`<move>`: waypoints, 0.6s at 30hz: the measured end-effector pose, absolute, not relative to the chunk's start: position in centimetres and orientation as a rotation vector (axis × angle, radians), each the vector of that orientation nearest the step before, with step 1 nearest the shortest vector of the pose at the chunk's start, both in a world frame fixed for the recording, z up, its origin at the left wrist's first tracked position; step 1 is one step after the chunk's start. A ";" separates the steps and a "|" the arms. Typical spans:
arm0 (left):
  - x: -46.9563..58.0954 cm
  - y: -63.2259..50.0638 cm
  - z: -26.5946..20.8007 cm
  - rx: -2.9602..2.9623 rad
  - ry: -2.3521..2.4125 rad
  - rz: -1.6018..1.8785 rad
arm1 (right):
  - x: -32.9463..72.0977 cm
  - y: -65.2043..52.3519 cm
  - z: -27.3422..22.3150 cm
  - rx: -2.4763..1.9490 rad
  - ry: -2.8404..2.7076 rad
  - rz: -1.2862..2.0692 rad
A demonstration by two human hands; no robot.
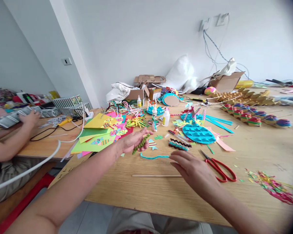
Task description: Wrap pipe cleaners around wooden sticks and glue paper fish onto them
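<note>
My left hand (136, 141) is closed around a green coiled pipe cleaner (141, 144), raised a little over the table. My right hand (191, 164) reaches over the table with its fingers stretched out to the left. At its fingertips ends a light blue pipe cleaner (155, 157); whether they touch it I cannot tell. Just below lies a thin white stick (156, 176), its right end hidden by my right hand. Behind that hand sit brown and blue twisted pipe cleaners (178, 144). Red-handled scissors (217, 167) rest to its right, blades partly apart.
Coloured paper sheets (88, 138) with paper fish lie at left. Glue bottles (165, 117) stand behind my hands, near a blue textured disc (199, 134). Painted egg-carton strips (254, 121) and paper shreds (271, 187) lie right. A co-worker's hand (30, 117) is at far left.
</note>
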State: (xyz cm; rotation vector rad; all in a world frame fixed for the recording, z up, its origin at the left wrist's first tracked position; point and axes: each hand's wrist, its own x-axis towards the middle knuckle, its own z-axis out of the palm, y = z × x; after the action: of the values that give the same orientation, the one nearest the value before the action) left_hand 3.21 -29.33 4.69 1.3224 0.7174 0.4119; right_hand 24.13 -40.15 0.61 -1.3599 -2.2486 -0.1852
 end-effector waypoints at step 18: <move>4.0 -28.5 4.0 1.354 0.727 0.521 | 25.6 -35.5 1.1 -1.352 -1.830 0.123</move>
State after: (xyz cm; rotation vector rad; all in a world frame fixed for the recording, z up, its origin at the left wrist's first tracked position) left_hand 4.04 -28.46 4.04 1.3540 0.7267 0.5210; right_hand 25.62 -35.50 1.05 -1.3517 -1.8300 0.1234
